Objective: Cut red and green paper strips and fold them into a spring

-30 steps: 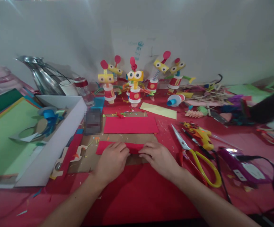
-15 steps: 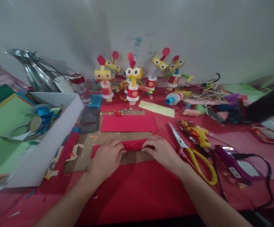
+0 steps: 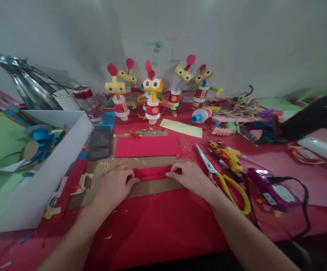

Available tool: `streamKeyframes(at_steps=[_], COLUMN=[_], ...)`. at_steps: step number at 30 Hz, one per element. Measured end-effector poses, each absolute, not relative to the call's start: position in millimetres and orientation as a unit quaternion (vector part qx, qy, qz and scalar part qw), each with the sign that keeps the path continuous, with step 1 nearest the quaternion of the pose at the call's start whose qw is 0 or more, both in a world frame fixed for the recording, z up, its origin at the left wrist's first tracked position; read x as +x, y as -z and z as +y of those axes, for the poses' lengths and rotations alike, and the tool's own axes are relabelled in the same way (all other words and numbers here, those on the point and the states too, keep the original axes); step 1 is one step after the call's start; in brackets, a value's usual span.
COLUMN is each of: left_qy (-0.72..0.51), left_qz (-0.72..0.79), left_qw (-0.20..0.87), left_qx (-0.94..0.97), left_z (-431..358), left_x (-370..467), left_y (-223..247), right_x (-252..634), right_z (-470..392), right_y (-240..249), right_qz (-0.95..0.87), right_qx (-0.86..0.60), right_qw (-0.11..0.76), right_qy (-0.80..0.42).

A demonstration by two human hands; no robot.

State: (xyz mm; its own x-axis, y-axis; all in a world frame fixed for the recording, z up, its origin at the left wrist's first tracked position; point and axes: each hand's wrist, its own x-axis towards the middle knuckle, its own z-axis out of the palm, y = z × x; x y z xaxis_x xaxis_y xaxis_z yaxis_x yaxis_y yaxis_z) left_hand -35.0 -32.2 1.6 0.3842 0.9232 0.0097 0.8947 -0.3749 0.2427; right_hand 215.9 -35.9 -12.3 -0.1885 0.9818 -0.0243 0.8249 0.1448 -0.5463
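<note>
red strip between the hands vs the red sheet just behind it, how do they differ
The red strip is narrower from front to back than the red sheet. The left hand and right hand are on the strip, while neither touches the sheet. The strip is partly covered by the hands, while the sheet lies in full view. Both are red and lie over brown cardboard.

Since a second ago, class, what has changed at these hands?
The left hand has moved left and the right hand right, baring more of the red strip between them. Both are still on it. The larger red card and scissors stayed put.
</note>
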Motion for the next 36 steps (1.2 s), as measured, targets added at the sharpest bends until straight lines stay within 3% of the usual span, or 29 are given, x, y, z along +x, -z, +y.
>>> streamKeyframes(at_steps=[16,24,36], left_qy=[-0.093,-0.107,-0.156], left_qz=[0.604,0.645,0.683], left_qw=[0.166,0.131,0.141], left_qx=[0.774,0.746,0.700], left_z=[-31.2,-41.0,-45.8], left_x=[-61.1,-81.8,-98.0], left_y=[2.0,2.1,9.3], right_x=[219.2,221.9,227.5], right_z=[-33.1,-31.0,-27.0], right_y=[11.0,15.2,15.5], right_qz=[-0.715,-0.721,-0.703], right_qx=[-0.652,-0.642,-0.622], right_qw=[0.146,0.153,0.192], right_qy=[-0.206,-0.210,-0.287])
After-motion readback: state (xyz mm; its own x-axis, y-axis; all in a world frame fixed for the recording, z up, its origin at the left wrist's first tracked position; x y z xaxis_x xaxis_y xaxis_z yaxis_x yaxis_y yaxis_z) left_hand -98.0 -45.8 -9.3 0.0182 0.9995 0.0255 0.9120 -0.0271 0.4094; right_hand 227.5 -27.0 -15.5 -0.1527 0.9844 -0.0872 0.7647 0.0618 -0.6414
